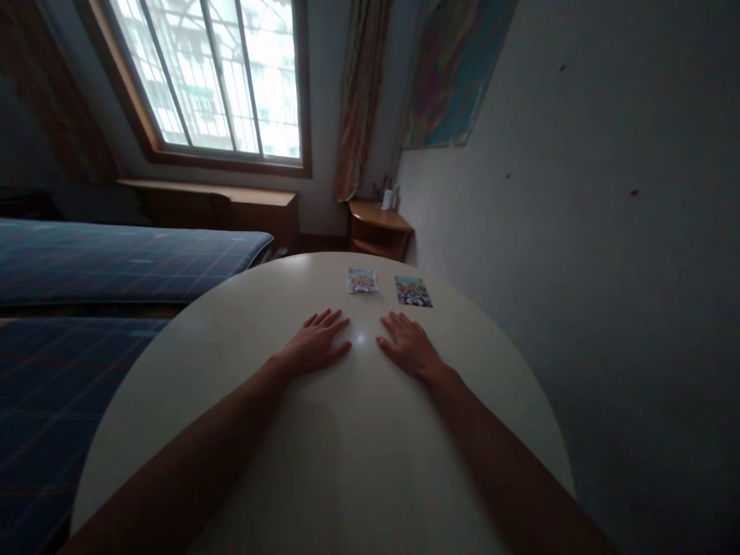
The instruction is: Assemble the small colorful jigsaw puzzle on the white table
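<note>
My left hand [317,341] lies flat on the white round table [358,447], its fingers spread and nothing in it. Opposite it, my right hand [409,344] also rests palm down with the fingers apart, holding nothing. Beyond the fingertips lie two small printed pieces. The left one is a small colourful packet or card [362,280] with a pale top. To its right, just past my right hand, a darker colourful picture card [412,291] lies flat. Neither hand touches them. The print is too small to read.
A bed with a blue plaid mattress [116,262] stands along the table's left side. The white wall [607,308] runs close on the right. Behind the table are a wooden corner shelf [381,216], a long wooden desk [260,196] and a barred window [213,77].
</note>
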Action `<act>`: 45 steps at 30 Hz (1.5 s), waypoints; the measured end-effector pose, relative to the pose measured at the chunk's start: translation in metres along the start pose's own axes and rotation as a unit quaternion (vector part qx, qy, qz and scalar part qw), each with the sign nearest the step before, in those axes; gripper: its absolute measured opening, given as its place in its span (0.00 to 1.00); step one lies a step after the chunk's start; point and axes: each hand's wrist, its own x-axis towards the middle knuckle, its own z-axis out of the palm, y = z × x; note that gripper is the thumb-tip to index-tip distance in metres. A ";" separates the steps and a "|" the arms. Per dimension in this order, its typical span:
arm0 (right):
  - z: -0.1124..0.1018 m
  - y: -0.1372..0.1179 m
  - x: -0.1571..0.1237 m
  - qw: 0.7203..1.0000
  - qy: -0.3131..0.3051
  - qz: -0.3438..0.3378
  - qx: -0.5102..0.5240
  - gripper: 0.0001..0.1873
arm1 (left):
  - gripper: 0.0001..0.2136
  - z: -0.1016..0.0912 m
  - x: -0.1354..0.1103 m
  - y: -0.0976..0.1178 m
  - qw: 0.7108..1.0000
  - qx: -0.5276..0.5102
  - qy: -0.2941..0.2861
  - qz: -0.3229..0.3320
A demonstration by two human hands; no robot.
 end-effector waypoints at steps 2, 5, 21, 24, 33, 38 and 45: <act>-0.001 -0.010 -0.014 1.000 -0.022 -0.005 0.012 0.34 | 0.31 0.000 -0.004 0.003 1.000 0.000 -0.007 0.008; -0.006 -0.018 -0.024 0.999 -0.042 -0.010 0.022 0.35 | 0.32 0.000 -0.006 0.006 1.000 0.001 -0.012 0.012; -0.001 -0.009 0.005 0.999 -0.010 0.050 -0.019 0.37 | 0.33 -0.007 -0.010 0.009 0.999 -0.009 -0.028 0.013; -0.005 0.005 0.035 0.993 0.004 0.119 -0.026 0.39 | 0.33 -0.008 -0.010 0.007 1.000 -0.016 -0.022 0.012; -0.009 0.020 0.067 0.979 0.013 0.202 -0.016 0.41 | 0.28 -0.008 -0.007 0.003 0.999 -0.047 0.018 0.017; -0.011 -0.009 0.013 0.989 -0.008 0.146 -0.013 0.38 | 0.28 -0.009 -0.011 0.003 0.996 -0.070 0.043 0.026; -0.045 -0.042 -0.079 0.971 -0.084 -0.191 0.120 0.31 | 0.43 -0.028 -0.024 0.017 0.989 -0.089 -0.036 0.110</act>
